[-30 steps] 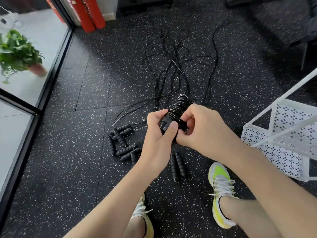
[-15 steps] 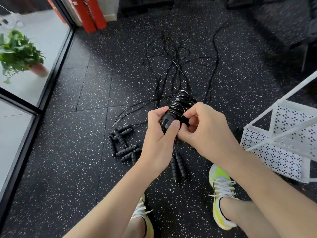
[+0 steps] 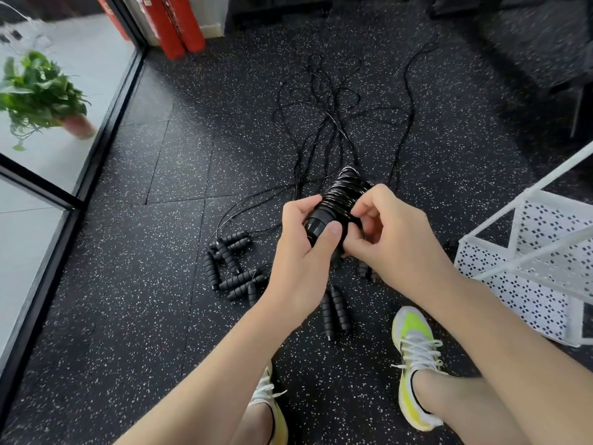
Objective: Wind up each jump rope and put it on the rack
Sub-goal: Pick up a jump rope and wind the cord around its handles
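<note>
A black jump rope (image 3: 340,197) is wound in tight coils around its handles, held up over the floor. My left hand (image 3: 305,261) grips the near end of the handles, thumb on top. My right hand (image 3: 391,232) pinches the coils from the right side. Several other black ribbed handles (image 3: 229,268) lie on the floor to the left, and two more handles (image 3: 333,311) lie below my hands. Their thin black cords (image 3: 330,123) trail away in a tangle. The white perforated rack (image 3: 526,261) stands at the right.
The floor is black speckled rubber. A glass wall with a black frame (image 3: 96,149) runs along the left, a potted plant (image 3: 41,94) behind it. Red cylinders (image 3: 173,27) stand at the back. My two shoes (image 3: 414,358) are at the bottom.
My right hand's fingers have shifted along the coils, and the wound bundle has risen slightly. My left hand keeps its grip.
</note>
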`<state>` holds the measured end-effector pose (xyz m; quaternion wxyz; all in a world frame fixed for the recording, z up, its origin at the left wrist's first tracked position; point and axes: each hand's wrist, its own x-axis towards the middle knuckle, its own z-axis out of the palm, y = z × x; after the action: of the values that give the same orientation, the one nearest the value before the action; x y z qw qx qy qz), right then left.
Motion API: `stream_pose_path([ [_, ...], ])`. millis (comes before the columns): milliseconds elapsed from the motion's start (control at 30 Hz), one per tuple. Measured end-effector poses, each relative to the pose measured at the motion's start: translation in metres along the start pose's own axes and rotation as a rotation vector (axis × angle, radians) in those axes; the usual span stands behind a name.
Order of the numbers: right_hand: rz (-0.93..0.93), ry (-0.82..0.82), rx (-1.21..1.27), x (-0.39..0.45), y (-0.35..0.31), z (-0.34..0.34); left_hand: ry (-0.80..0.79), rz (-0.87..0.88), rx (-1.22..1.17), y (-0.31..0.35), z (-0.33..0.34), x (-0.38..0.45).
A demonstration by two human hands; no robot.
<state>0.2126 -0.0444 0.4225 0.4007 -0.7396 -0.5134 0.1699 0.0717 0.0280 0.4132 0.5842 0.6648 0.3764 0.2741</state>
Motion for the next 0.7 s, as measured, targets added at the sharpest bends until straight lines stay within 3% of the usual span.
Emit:
stream_pose_path([
  [233,-0.233,0.168,-0.056,-0.003,0.01,0.017,0.031,-0.093,-0.095,-0.003,-0.001,0.004],
  [433,0.026,0.044,0.169,-0.006,0.001,0.023,0.078,-0.068,-0.022,-0.003,-0.001,0.001],
  [700,-0.011,-0.07,0.187,-0.001,0.011,0.014,0.083,-0.091,-0.006,-0.005,-0.006,0.004],
])
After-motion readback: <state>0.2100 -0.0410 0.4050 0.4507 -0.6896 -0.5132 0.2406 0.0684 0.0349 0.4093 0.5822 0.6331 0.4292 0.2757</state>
